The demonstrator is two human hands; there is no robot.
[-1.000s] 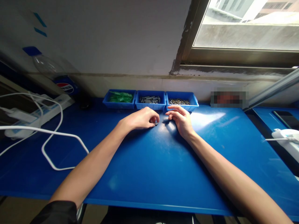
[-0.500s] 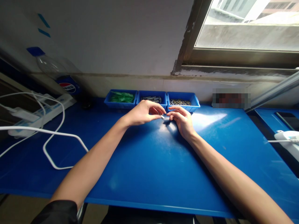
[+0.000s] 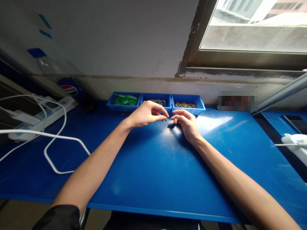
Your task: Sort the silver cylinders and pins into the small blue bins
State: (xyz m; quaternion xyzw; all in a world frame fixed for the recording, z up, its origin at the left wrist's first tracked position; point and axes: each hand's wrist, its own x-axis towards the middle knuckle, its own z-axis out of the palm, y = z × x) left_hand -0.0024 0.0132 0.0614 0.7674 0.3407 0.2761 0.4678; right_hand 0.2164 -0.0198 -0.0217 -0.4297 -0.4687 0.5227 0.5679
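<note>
My left hand is pinched, thumb against fingers, around a small grey piece that looks like a wall plug; only its end shows. Just to the right, my right hand faces it with curled fingers, thumb and index tips close together; whatever they hold is too small to make out. A narrow gap separates the two hands' fingertips above the table. Behind them stand three blue bins: the left bin has green plastic bags, the middle one similar grey pieces, the right one screws.
The blue table meets the wall behind the bins. At left are a cola bottle, a power strip and looping white cables. A blurred-out object stands at the back right; a phone lies farther right.
My left hand has shifted slightly up, and the grey piece in it has turned so that less of it shows. The right hand has hardly moved.
</note>
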